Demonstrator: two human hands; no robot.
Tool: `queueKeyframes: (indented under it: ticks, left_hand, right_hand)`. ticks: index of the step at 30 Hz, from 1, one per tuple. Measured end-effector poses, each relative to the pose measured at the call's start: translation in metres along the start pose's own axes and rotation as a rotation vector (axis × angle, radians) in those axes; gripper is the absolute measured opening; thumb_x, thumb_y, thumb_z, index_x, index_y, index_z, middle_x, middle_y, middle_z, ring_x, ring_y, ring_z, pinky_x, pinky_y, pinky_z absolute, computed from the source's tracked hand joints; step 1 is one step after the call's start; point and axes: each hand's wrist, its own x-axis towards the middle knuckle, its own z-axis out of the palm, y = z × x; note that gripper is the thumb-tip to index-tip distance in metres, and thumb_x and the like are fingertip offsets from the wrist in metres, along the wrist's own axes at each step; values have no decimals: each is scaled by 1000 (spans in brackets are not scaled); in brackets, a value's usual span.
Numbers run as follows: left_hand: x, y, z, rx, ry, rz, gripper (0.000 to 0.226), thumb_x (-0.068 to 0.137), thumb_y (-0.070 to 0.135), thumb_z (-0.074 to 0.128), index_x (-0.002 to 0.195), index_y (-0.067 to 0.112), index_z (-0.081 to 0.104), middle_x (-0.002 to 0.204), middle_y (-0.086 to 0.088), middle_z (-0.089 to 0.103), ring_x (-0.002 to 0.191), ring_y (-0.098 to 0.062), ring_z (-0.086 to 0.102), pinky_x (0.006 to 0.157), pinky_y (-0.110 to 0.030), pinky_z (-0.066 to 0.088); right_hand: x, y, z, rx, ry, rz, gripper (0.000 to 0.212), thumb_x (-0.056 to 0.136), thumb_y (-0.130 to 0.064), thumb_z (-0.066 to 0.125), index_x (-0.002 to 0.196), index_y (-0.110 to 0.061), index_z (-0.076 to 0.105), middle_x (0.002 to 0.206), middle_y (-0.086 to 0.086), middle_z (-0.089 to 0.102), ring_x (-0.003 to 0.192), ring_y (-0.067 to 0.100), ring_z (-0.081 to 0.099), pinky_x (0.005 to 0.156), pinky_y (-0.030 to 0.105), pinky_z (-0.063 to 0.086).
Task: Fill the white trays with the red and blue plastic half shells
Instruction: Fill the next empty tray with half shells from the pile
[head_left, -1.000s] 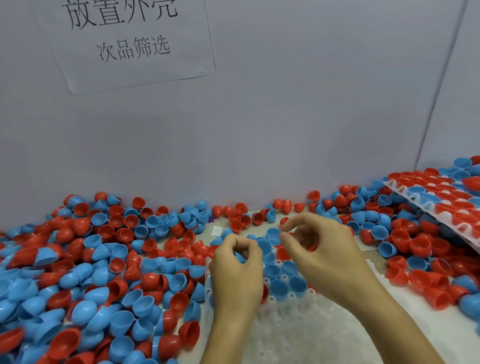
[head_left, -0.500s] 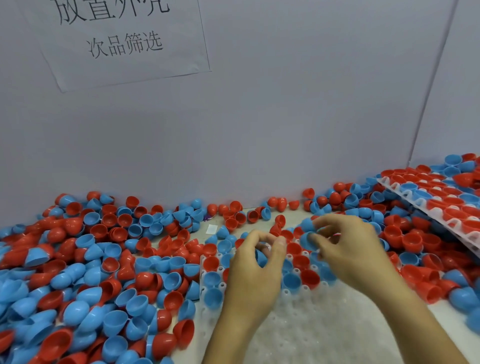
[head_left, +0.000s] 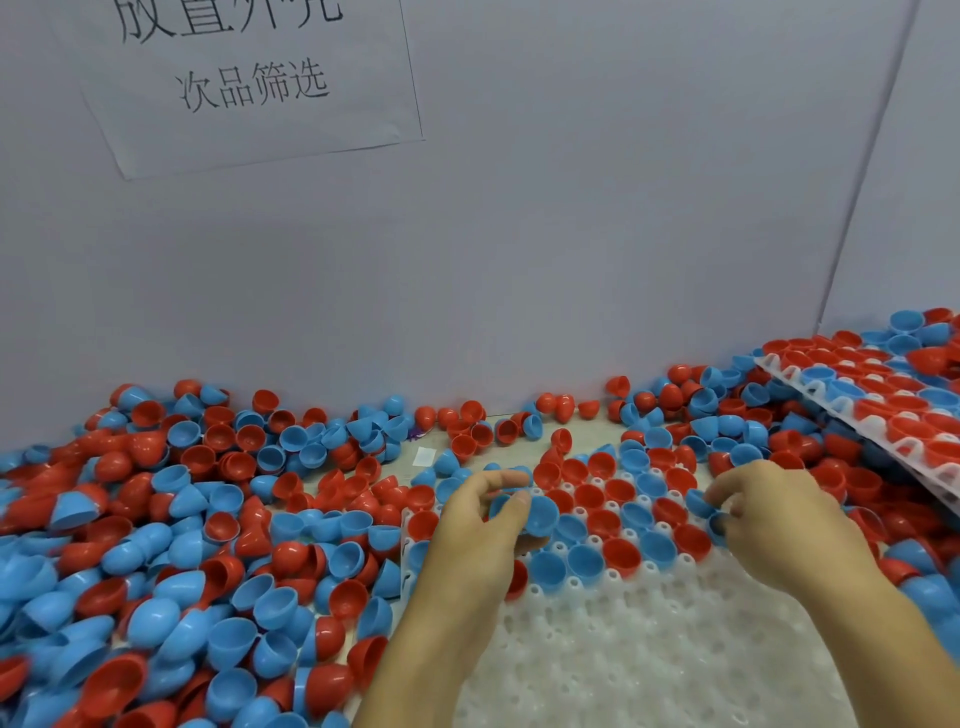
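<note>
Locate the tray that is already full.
In the head view, the full tray lies tilted at far right, on the loose shells, beyond the right hand.

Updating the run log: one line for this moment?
left hand: holds blue shell | right hand: pinches blue shell | tray: far rows filled

Paper sign (head_left: 249, 78): white sheet with black Chinese characters, fixed slightly askew to the far wall, upper left. Grey wall panel (head_left: 571, 234): plain, behind the work surface. Small white label (head_left: 424, 457): flat on the tabletop (head_left: 597, 436), centre.
</note>
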Motion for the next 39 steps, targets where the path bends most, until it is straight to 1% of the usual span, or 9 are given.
queueKeyframes:
  ticks: [5,12,16,21,24,28,31,37,39]
  left_hand:
    - [0,0,-2,-84,-8,38,10,97,14,65,103,13,73,110,-8,74,96,-15,74,74,-22,58]
    - [-2,7,-2,-98,7,-3,44,104,-7,39,102,18,75,121,-5,69,109,-16,70,78,-21,60]
    - [-2,7,-4,-20,39,52,40,104,-3,44,106,24,73,107,3,76,100,-10,73,74,-20,59]
    - [0,3,-9,9,166,53,17,99,3,60,94,13,72,82,0,78,81,-14,76,60,-21,58]
    - [0,4,-13,-8,244,42,8,93,2,67,91,9,69,75,0,77,72,-15,76,57,-20,57]
    - [-2,8,-14,-52,282,21,12,87,-1,74,83,1,63,79,-12,76,72,-20,76,60,-23,59]
    - [-11,13,-10,95,290,63,15,86,5,75,81,5,61,74,-10,73,67,-19,74,62,-28,61]
    - [-36,25,-22,386,286,213,31,85,7,75,93,25,51,67,-15,69,74,-41,69,65,-47,61]
    - [-43,29,-28,488,231,217,30,89,7,73,96,29,53,68,-12,70,71,-37,71,65,-55,60]
  right_hand:
    - [-1,-2,0,0,-45,8,34,90,-9,67,117,-30,70,115,3,68,90,18,62,80,36,60]
    - [3,3,-8,12,-91,-83,34,97,-7,55,121,-25,70,127,-1,65,99,15,59,96,34,54]
    - [5,6,-7,26,-100,-87,32,99,-10,53,120,-26,70,127,-1,65,95,14,57,91,33,56]
    - [4,5,-11,67,-11,-107,26,99,-14,55,108,-29,73,124,-2,67,98,17,62,87,38,59]
    - [0,-3,-17,165,10,-213,20,98,-17,58,104,-29,73,114,-6,71,89,8,62,82,30,58]
    - [-28,-45,-29,573,-144,-474,7,90,-38,65,96,-41,69,85,-18,72,79,0,69,64,13,55]
    - [-53,-82,-19,782,-311,-603,15,89,-43,66,103,-37,67,87,-16,73,79,1,71,67,15,57]
    - [-69,-105,-3,816,-265,-637,10,93,-25,69,91,-35,70,81,-9,74,76,3,71,72,22,59]
    - [-71,-108,0,777,-253,-677,15,95,-22,66,89,-34,72,81,-13,72,76,1,70,73,22,59]
